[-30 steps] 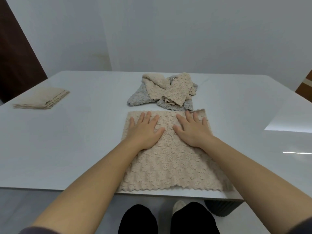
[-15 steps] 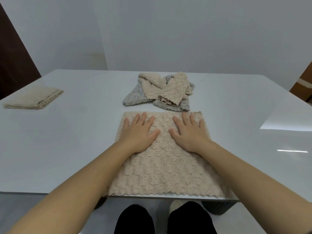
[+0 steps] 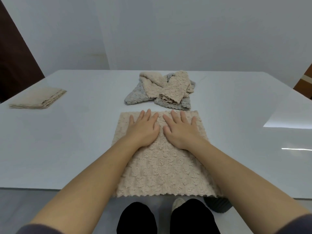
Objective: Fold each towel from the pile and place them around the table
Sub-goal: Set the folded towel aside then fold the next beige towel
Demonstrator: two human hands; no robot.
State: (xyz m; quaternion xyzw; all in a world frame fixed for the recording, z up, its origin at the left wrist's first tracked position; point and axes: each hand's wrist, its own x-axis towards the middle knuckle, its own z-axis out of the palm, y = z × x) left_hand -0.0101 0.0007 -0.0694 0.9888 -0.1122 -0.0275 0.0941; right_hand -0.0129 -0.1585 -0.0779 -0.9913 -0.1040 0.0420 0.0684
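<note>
A beige textured towel (image 3: 162, 169) lies spread flat on the white table (image 3: 67, 141), its near edge hanging just over the table's front. My left hand (image 3: 143, 129) and my right hand (image 3: 180, 130) both rest palm down on its far half, side by side, fingers spread, gripping nothing. Just beyond the towel sits the pile (image 3: 162, 90) of crumpled beige and grey towels. A folded beige towel (image 3: 37, 98) lies at the table's far left.
A grey wall stands behind the table. A dark door panel (image 3: 15, 61) is at the left. Below the front edge I see my dark trouser legs (image 3: 138, 218), a light shoe (image 3: 179, 203) and a dark ribbed object (image 3: 217, 205) on the floor.
Both hands have slid forward along the towel toward its far edge and come closer together. The towel's far corner now lies flatter.
</note>
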